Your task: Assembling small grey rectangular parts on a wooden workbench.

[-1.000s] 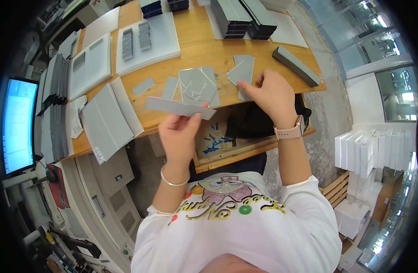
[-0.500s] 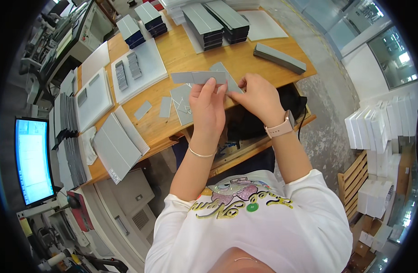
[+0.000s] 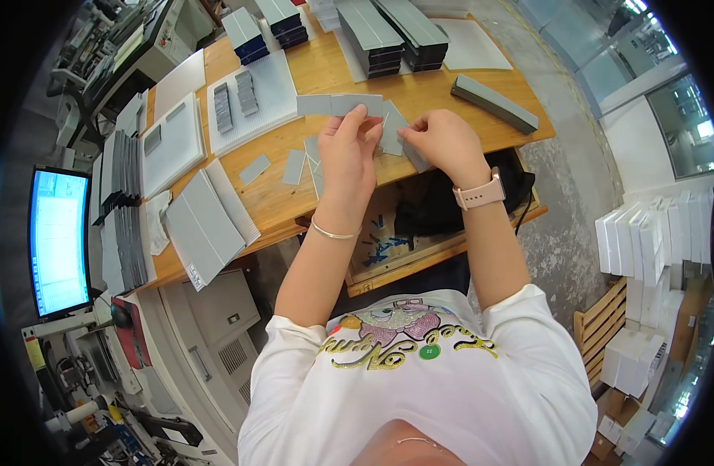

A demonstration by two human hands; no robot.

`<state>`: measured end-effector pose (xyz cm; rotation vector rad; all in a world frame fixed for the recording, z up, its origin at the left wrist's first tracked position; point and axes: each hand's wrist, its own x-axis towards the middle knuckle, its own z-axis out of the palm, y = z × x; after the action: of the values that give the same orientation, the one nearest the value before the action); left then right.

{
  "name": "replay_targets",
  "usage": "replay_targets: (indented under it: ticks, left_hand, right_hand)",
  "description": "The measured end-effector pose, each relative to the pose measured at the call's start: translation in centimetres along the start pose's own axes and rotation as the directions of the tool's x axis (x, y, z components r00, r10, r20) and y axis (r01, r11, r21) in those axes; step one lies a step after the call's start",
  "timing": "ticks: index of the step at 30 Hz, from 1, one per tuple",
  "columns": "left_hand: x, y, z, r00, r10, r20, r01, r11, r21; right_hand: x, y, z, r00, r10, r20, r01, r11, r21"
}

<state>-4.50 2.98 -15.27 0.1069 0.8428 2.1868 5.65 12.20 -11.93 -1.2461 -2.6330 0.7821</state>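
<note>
My left hand [image 3: 347, 155] pinches a flat grey strip [image 3: 316, 106] between thumb and fingers, level above the table's front edge. A crease or seam crosses the strip near its middle. To its right, my right hand [image 3: 448, 146] has thumb and forefinger pressed together; whether something thin is between them I cannot make out. Behind and below those fingertips lies a grey sheet [image 3: 391, 133]. Left of my left wrist lie two small grey rectangles, one slanted [image 3: 255, 168] and one more upright [image 3: 293, 167], beside a partly hidden sheet with thin pale slivers [image 3: 312, 159].
Long grey stacks [image 3: 370, 35] stand at the back, and a long grey bar [image 3: 494, 103] lies at the right. White sheets [image 3: 275, 124] bear small grey pieces. An open drawer [image 3: 403, 268] under the front edge holds blue bits and black cloth. A monitor [image 3: 60, 241] is at left.
Both hands have moved a little away from my body, and the right fingertips are slightly farther from the strip. The strip stays in my left hand. The view has shifted, showing more of the drawer.
</note>
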Motion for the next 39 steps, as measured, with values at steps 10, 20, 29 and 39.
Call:
replay_targets:
  ticks: [10,20,29,39]
  left_hand:
    - [-0.7,0.5,0.8,0.997,-0.072,-0.017,0.073,0.996,0.047]
    - [-0.8,1.0,0.6,0.994,-0.111,0.007,0.109,0.987,0.119]
    - [-0.2,0.7,0.6,0.989,-0.148,0.005,0.147,0.983,0.106]
    - [-0.4,0.5,0.8,0.994,-0.029,0.102,0.024,0.998,0.051]
  right_hand:
    - [0.2,-0.1,0.5,0.997,0.076,-0.001,-0.075,0.993,0.090]
    - [-0.1,0.1,0.8,0.995,0.080,-0.064,-0.073,0.992,0.099]
    - [-0.9,-0.6,0.8,0.999,-0.008,-0.040,0.009,0.999,0.035]
    - [-0.4,0.7,0.8,0.997,-0.071,-0.036,0.076,0.988,0.136]
